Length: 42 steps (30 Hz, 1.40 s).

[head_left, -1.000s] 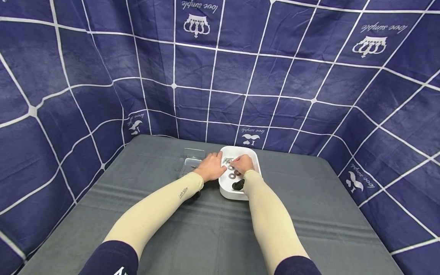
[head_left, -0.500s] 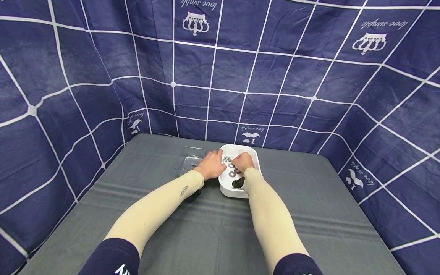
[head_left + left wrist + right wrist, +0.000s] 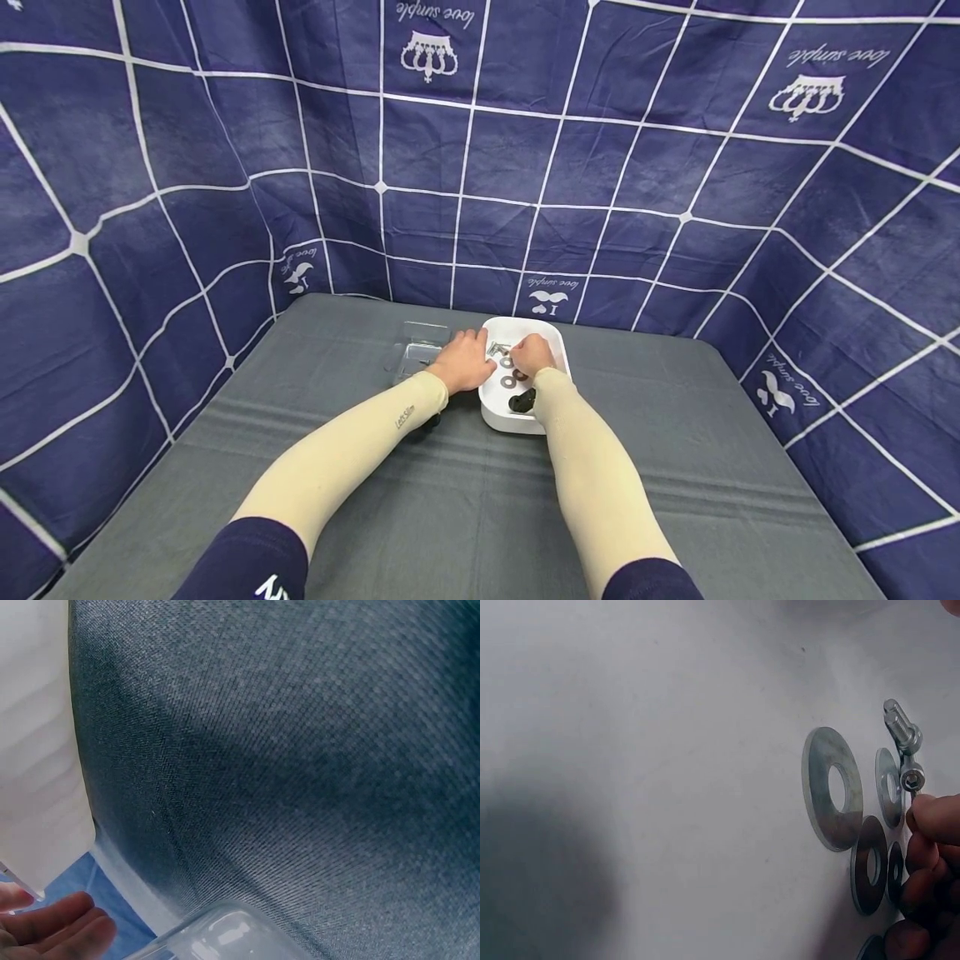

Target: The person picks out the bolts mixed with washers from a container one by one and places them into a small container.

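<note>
A white tray holds several metal washers and socket-head bolts. In the head view my right hand is inside it, over the right half. The right wrist view shows its curled fingers, thumb and forefinger pinching a bolt just below the head; part of that bolt is hidden. My left hand lies at the tray's left rim, the thumb reaching over the rim. In the left wrist view its fingers extend loosely past the tray's end, apart from the outer wall.
A clear plastic box stands left of the tray, partly behind the left hand, with a small dark item in it. A black thing sits beside the right wrist. A grey cloth covers the table; a blue curtain surrounds it.
My right hand has shifted slightly right and away from the bolt pile, its fingers now more tucked in. My left hand keeps its place at the rim.
</note>
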Tool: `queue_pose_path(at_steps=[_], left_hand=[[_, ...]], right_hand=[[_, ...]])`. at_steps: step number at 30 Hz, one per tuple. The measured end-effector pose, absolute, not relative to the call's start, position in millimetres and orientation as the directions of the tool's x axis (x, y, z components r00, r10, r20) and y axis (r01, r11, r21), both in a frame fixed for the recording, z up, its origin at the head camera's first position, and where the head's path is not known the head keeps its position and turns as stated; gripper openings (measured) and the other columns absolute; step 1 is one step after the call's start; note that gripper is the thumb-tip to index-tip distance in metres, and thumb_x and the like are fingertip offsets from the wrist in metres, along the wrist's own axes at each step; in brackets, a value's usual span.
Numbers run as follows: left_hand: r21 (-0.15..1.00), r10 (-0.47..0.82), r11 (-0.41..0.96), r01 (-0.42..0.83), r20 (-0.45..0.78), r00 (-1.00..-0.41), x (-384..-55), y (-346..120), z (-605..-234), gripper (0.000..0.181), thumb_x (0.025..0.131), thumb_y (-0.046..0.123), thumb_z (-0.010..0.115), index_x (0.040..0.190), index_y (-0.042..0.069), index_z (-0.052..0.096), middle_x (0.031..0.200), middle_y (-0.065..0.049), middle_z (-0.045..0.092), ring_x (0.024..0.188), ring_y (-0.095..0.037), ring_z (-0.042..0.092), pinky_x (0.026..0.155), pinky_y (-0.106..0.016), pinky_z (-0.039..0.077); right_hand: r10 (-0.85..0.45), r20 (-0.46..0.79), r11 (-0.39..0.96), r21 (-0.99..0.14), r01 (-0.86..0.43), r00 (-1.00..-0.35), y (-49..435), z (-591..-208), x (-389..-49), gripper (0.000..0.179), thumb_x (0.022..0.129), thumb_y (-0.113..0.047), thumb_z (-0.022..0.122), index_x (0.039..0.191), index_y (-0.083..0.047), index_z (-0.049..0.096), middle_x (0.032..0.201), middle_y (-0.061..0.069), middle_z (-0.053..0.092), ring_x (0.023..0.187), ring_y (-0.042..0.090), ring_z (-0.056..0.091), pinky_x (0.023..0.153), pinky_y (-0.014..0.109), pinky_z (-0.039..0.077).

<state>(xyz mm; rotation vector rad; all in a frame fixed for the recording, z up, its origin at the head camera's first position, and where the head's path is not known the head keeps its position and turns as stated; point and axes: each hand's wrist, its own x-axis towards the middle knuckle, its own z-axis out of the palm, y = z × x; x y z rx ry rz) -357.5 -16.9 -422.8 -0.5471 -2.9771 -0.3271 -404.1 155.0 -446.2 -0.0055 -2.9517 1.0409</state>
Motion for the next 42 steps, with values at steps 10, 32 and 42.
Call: queue_pose_path(at_steps=[10,32,42], left_hand=[[0.172,0.345,0.914,0.368,0.149,-0.927,-356.3,-16.3,-423.8,0.062,0.096,0.036,0.056,0.142,-0.004,0.044,0.127,-0.022,0.056,0.120,-0.037,0.053,0.102,-0.048,0.049],[0.110,0.357,0.919,0.379,0.179,-0.917,-359.0,-20.8,-421.7,0.061,0.094,0.040,0.057,0.137,-0.003,0.051,0.125,-0.020,0.054,0.119,-0.034,0.051,0.096,-0.046,0.053],[0.080,0.368,0.920,0.383,0.158,-0.916,-361.4,-20.5,-417.4,0.063,0.095,0.043,0.056,0.137,-0.003,0.052,0.126,-0.021,0.053,0.120,-0.034,0.050,0.095,-0.046,0.054]], right_hand=[[0.012,0.046,0.809,-0.588,-0.017,-0.999,156.3,-448.3,-402.7,0.018,0.085,-0.010,0.059,0.070,-0.007,0.070,0.062,0.002,0.060,0.054,0.014,0.056,0.053,0.024,0.043],[-0.041,0.074,0.826,-0.558,-0.076,-0.996,152.7,-429.0,-400.9,0.020,0.091,-0.012,0.059,0.086,-0.006,0.077,0.085,0.006,0.073,0.072,0.019,0.061,0.064,0.028,0.046],[-0.076,0.132,0.816,-0.562,-0.138,-0.988,157.0,-417.8,-396.5,0.020,0.093,-0.011,0.060,0.090,-0.002,0.077,0.089,0.010,0.074,0.076,0.021,0.062,0.072,0.033,0.049]])
